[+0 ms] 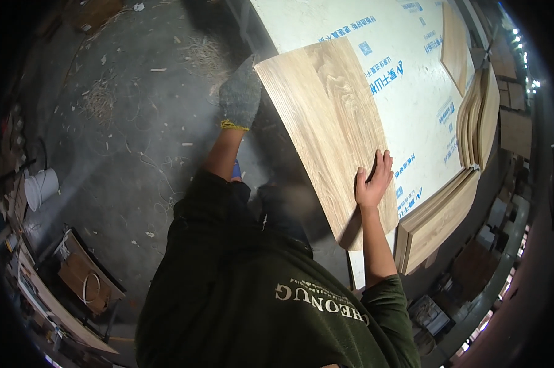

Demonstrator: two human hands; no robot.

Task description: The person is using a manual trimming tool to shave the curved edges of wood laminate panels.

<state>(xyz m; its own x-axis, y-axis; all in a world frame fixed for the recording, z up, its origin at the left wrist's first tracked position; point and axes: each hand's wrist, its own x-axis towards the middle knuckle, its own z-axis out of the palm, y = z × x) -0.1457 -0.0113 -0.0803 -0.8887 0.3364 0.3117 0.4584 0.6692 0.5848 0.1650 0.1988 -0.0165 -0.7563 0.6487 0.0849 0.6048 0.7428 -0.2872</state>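
I see the wood-grain panel [323, 122] lying on the white sheet [421, 113] with blue print, over its left part, so that its left long edge seems to stick out a little past the sheet's side. The left hand [239, 95], in a grey work glove with a yellow cuff, is up at the far left corner of the panel, fingertips by the corner; I cannot tell from my view whether its fingers grasp the edge or only touch it. The right hand [375, 184] is bare and lies on top of the panel near its right edge, toward the end closest to the body, fingers spread and thumb apart, clenched around nothing. A dark shadow falls on the panel beside the right wrist. To the right I have a low stack of boards [439, 218] next to the sheet's near right side, a curved-looking pile [487, 119] beyond it, and a single board [453, 46] farther off on the sheet. Over on the left, I make out wood scraps [102, 98] strewn on the grey floor [92, 227], and a white bucket [42, 187] near the rim of my view.
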